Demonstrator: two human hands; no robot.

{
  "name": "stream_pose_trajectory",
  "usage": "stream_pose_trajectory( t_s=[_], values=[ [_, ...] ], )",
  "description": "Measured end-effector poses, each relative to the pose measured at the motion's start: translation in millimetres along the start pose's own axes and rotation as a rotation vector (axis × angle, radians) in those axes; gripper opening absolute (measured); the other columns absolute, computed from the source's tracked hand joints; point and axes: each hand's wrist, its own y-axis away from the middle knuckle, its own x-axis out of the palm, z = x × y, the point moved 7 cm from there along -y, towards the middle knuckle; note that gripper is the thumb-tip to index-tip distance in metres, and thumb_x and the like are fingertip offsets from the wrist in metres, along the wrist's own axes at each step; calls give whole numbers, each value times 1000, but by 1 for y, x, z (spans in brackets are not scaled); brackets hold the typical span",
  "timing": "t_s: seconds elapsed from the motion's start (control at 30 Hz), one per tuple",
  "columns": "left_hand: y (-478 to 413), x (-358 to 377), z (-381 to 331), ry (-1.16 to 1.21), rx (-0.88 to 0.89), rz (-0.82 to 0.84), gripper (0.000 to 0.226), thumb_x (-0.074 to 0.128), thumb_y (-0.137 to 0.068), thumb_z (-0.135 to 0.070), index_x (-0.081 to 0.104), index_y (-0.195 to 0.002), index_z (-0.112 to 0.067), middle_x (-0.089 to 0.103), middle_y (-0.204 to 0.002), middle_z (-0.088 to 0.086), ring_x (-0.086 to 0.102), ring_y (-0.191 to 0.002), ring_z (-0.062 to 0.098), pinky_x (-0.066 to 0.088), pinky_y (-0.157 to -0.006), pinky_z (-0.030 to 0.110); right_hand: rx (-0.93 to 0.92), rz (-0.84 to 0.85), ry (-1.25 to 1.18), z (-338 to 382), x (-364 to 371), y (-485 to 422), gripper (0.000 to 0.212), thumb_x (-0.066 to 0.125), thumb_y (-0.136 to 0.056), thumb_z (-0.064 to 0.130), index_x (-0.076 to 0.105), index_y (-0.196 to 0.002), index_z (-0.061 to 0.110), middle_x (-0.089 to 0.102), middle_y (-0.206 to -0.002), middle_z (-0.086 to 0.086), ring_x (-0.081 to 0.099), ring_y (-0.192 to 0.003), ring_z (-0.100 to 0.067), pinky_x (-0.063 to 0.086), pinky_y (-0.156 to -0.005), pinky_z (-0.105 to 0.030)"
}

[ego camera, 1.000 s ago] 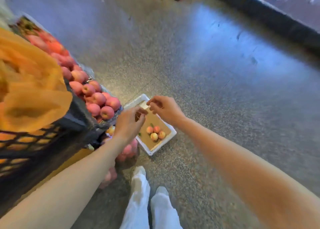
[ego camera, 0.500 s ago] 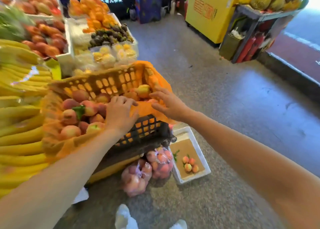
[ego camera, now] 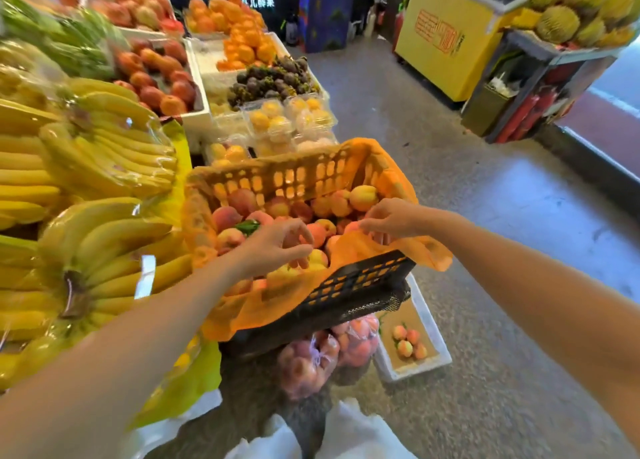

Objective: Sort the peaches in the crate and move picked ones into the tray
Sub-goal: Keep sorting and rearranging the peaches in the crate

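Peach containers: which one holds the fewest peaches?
The white tray on the floor, right of the crate: only four peaches lie in it, whereas the crate and the bags below it are packed.

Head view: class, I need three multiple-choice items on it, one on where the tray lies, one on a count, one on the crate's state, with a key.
1. The tray lies: A on a chair; B on a scale; C on the floor.
2. Tray peaches number: A one; B four; C nine.
3. The crate is: A full of fruit; B empty; C overturned.
Key: 1 C, it lies on the floor, low beside the crate's right end; 2 B, four lie together on its brown base; 3 A, the crate stands upright and fruit covers its inside.
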Motion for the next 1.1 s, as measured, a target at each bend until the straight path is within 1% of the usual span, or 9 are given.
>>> stream_pose_trajectory(
  t_s=[0.1, 0.17, 0.27, 0.4, 0.47, 0.57, 0.67, 0.87, 1.1],
  values=[
    [-3, -33, 29, -309, -67, -192, 2, 62, -88, -25, 62, -87, -27, 67, -89, -6, 62, -85, 11, 53, -79, 39, -55, -64, 58, 23, -11, -25, 33, 53, -95, 43, 68, -105, 15, 68, -94, 0, 64, -89, -19, 51, -77, -32],
    [-5, -48, 45, -375, -127, -296, 3, 63, -87, -27, 65, -88, -26, 68, -90, -7, 62, -86, 11, 54, -77, 35, -134, -39, 41, 43, -11, -39, 30, 55, -95, 40, 66, -113, 19, 66, -103, 4, 63, -98, -17, 50, -83, -29],
    [-15, -55, 61, -509, -168, -342, 13, 60, -85, -33, 64, -95, -27, 66, -93, -5, 59, -91, 16, 49, -82, 35, -205, 49, 29, 62, -3, -60, 30, 57, -95, 31, 62, -122, 19, 61, -119, 4, 57, -102, -12, 47, -84, -24],
    [-28, -51, 71, -668, -274, -308, 34, 55, -86, -39, 57, -118, -26, 62, -111, 1, 52, -108, 22, 39, -93, 35, -261, 104, 101, 61, 13, -96, 38, 58, -94, 33, 56, -130, 21, 58, -130, 1, 56, -114, -17, 48, -85, -24],
    [-34, -47, 74, -763, -335, -270, 44, 55, -86, -43, 52, -127, -28, 59, -121, 1, 49, -116, 24, 36, -96, 35, -290, 121, 132, 59, 20, -112, 45, 59, -94, 33, 49, -136, 21, 55, -135, -1, 54, -117, -18, 45, -80, -20],
    [-41, -44, 83, -839, -424, -195, 61, 60, -80, -54, 44, -135, -32, 54, -129, 2, 43, -122, 24, 34, -100, 36, -330, 172, 182, 63, 33, -134, 56, 62, -92, 29, 39, -142, 17, 49, -140, -5, 49, -124, -21, 47, -94, -30],
    [-45, -43, 90, -870, -483, -178, 69, 62, -77, -60, 41, -137, -32, 52, -129, 4, 40, -123, 27, 32, -103, 38, -371, 223, 259, 68, 53, -154, 62, 63, -90, 36, 36, -142, 17, 47, -139, -8, 49, -124, -25, 46, -99, -38],
    [-49, -44, 98, -921, -547, -126, 81, 62, -72, -68, 37, -139, -31, 51, -125, 7, 39, -122, 29, 32, -103, 39, -449, 207, 322, 75, 78, -181, 75, 68, -84, 43, 29, -145, 22, 50, -126, -10, 53, -111, -27, 46, -87, -34],
    [-59, -58, 109, -898, -483, -82, 77, 60, -66, -71, 46, -130, -29, 56, -113, 5, 44, -111, 27, 34, -90, 37, -498, 175, 298, 78, 84, -196, 77, 76, -77, 42, 36, -138, 16, 60, -117, -13, 54, -107, -31, 48, -84, -44]
  ],
)
